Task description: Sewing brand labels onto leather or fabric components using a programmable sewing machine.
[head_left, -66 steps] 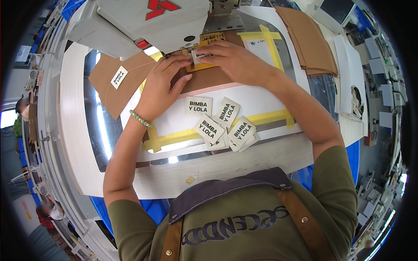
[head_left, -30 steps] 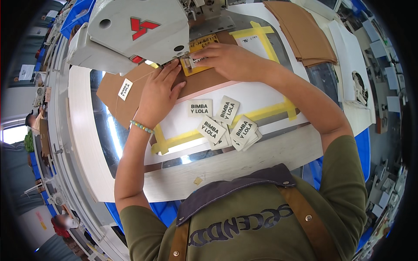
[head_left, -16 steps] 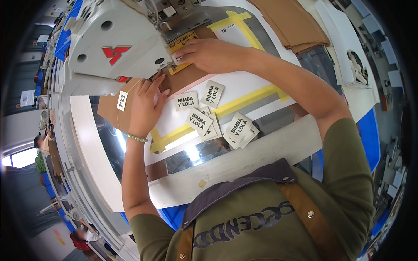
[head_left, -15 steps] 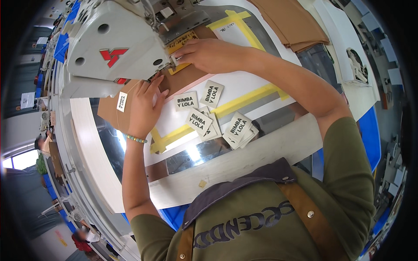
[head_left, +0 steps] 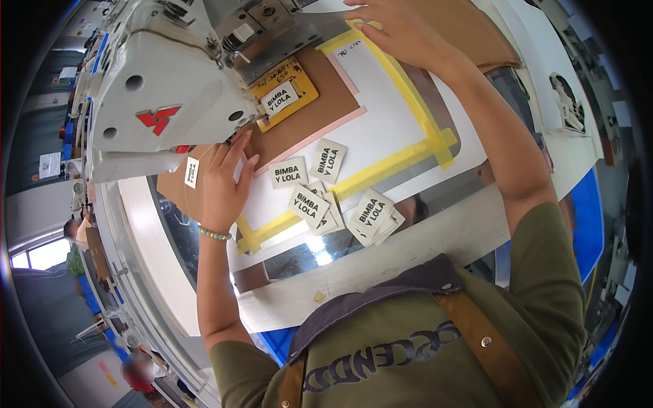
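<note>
My left hand (head_left: pixel 228 183) lies flat with fingers extended on a brown sheet piece (head_left: pixel 262 146), close to the needle area of a white sewing machine (head_left: pixel 163 88). On that piece rests a yellow template (head_left: pixel 307 80), and a white printed label (head_left: pixel 279 99) sits in its opening. My right hand (head_left: pixel 401 32) is raised at the far right of the template, fingers apart, with nothing visible in it. Another label (head_left: pixel 192 173) is on the brown material left of my left hand. Nearer to me, several loose labels (head_left: pixel 329 161) lie singly and in small piles (head_left: pixel 373 212).
Yellow tape (head_left: pixel 394 163) edges a white sheet (head_left: pixel 357 139) under the work, and pink strips (head_left: pixel 309 139) border the brown piece. Folded brown pieces (head_left: pixel 469 34) are stacked at the far right. A white box (head_left: pixel 568 102) stands beyond them. The machine head overhangs the left side.
My right hand has left the template and moved up and to the right, uncovering the label in its opening. My left hand stays on the brown piece.
</note>
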Demonstrator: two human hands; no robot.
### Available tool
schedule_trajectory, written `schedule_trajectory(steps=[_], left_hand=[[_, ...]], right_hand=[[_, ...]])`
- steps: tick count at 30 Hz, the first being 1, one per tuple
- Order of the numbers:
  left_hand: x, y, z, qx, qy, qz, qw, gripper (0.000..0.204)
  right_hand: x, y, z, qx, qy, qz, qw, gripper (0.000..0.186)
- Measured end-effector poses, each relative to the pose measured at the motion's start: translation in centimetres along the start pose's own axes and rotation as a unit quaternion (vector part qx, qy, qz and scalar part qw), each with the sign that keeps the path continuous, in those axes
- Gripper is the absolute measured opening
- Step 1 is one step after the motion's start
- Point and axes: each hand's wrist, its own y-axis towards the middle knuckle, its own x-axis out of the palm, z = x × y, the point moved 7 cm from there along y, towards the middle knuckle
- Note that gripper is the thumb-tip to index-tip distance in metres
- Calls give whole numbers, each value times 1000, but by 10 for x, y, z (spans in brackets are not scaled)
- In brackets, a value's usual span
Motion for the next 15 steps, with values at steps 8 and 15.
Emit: schedule_trajectory(steps=[8,15], left_hand=[[12,19,11,36,5,19,999,46],[31,41,28,89,-6,-3,996,41]], right_hand=[[21,-4,16,-19,9,-59,998,25],[29,-29,60,59,-8,-94,994,27]])
